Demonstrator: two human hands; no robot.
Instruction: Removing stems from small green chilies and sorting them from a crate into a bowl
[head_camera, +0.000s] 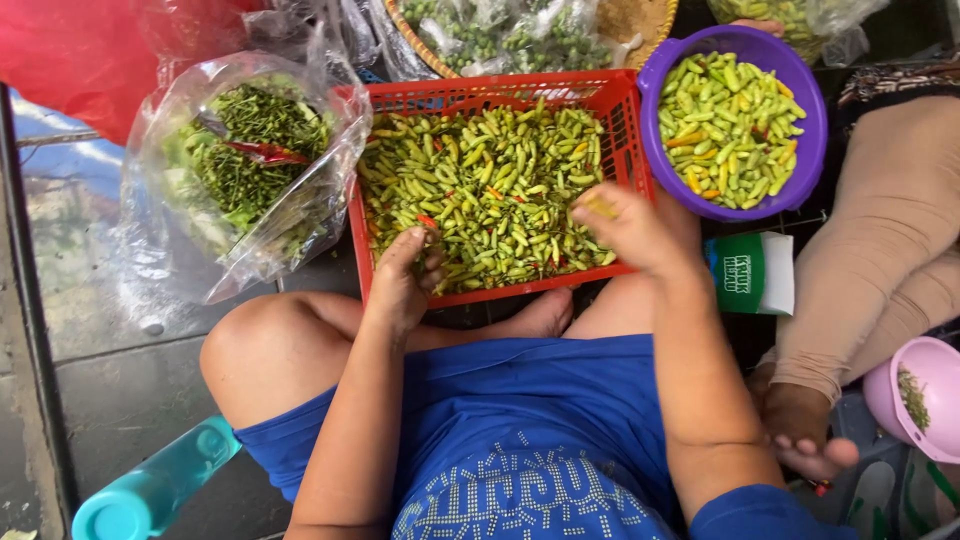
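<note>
In the lap of the seated person, across bare crossed legs, sits one red plastic crate (625, 120) with slotted lattice walls, filled almost to its rim with small glossy green chillies (490, 190), a few orange and red ones mixed in. The left hand (405, 280) rests at the crate's near edge, fingers curled loosely down among the chillies; whether it pinches one cannot be told. The right hand (630, 230) hovers over the crate's right near corner, thumb and fingers closed on a single pale yellowish chilli (600, 207).

Just beyond the crate's right wall, touching it, stands one round purple plastic bowl (815, 130) heaped with smooth yellow-green chillies without stems. To the crate's left, one crinkled clear plastic bag (170, 230) lies open, holding a pile of thin green stems. Behind the crate, a woven basket (640, 25) carries several clear bags of green chillies. A small pink bowl (940, 375) with a few stems sits at the far right beside another person's beige-trousered leg (880, 250), and a green-and-white carton (755, 272) lies between that leg and the crate. A teal bottle (150, 490) lies by the left knee.

The crate is hemmed in on three sides; bare grey floor (110, 390) lies open only at the left.
</note>
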